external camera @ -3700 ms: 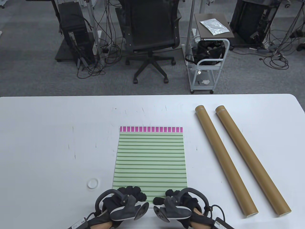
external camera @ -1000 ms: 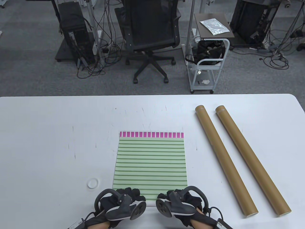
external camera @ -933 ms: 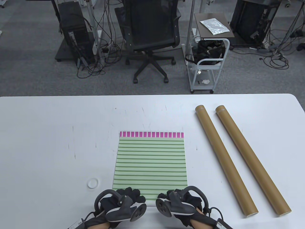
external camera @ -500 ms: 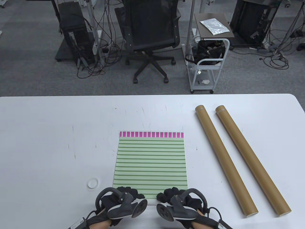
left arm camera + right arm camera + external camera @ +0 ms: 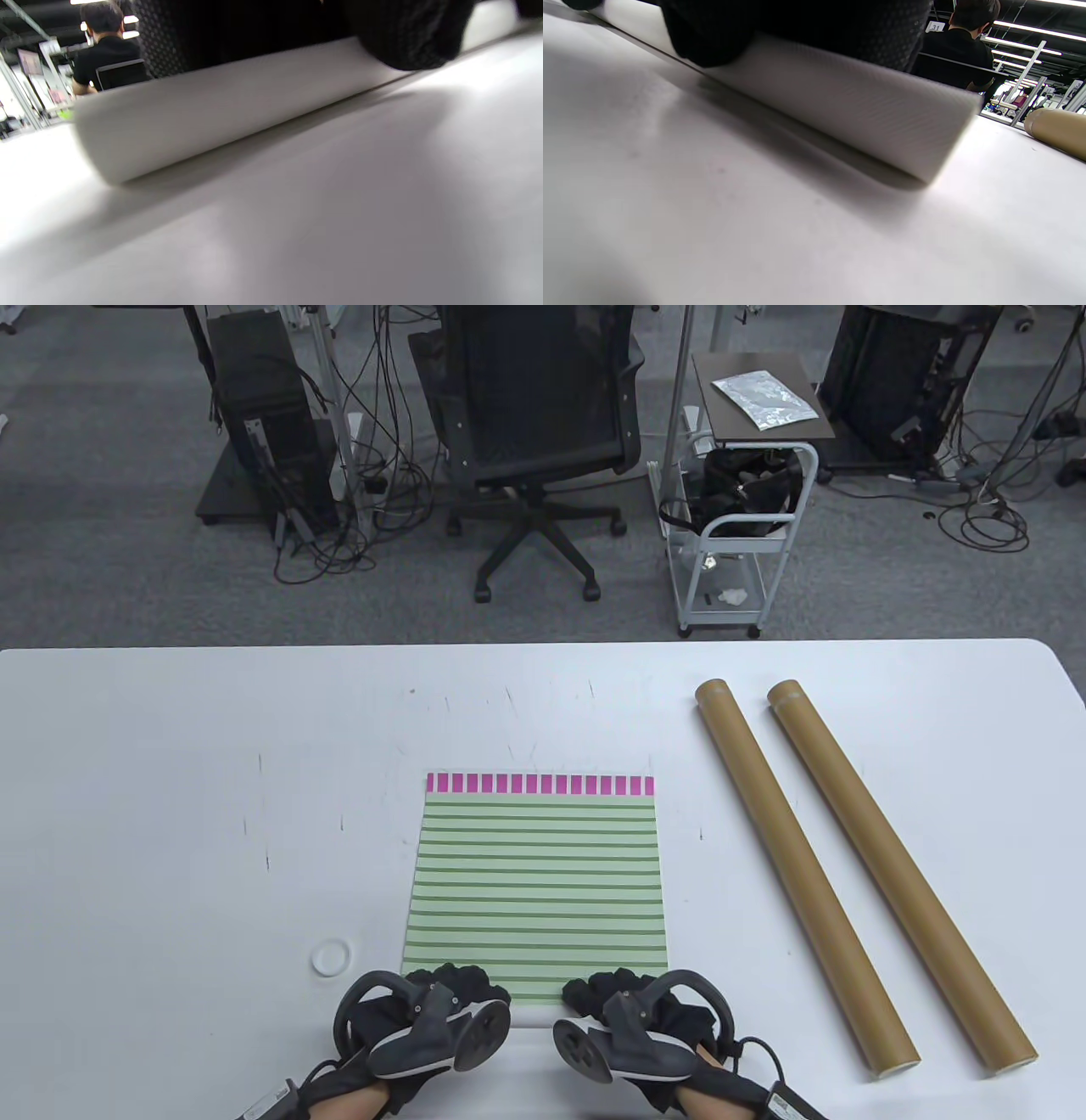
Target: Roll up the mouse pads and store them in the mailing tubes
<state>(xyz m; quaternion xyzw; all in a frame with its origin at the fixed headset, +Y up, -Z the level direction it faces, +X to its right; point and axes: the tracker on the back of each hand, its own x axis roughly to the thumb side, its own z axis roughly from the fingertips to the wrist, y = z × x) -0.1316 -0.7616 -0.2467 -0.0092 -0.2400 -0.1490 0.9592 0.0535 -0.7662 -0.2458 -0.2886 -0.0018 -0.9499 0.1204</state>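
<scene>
A green striped mouse pad [image 5: 534,882] with a pink band at its far edge lies flat at the table's middle. Its near end is curled into a white roll [image 5: 533,1016] that shows its underside. My left hand [image 5: 458,980] grips the left part of the roll [image 5: 220,110], fingers [image 5: 254,29] curled over its top. My right hand [image 5: 607,988] grips the right part of the roll [image 5: 848,106] the same way, fingers [image 5: 806,21] wrapped over it. Two brown mailing tubes [image 5: 797,865] [image 5: 899,874] lie side by side to the right, apart from both hands.
A small white round cap [image 5: 330,958] lies on the white table [image 5: 170,814] just left of my left hand. One tube's end [image 5: 1058,129] shows at the right edge of the right wrist view. An office chair [image 5: 534,432] and a cart [image 5: 738,492] stand beyond the table.
The pad's far pink edge slid a little toward me early on. In the last second both hands moved slightly away from me, turning the roll further onto the pad.
</scene>
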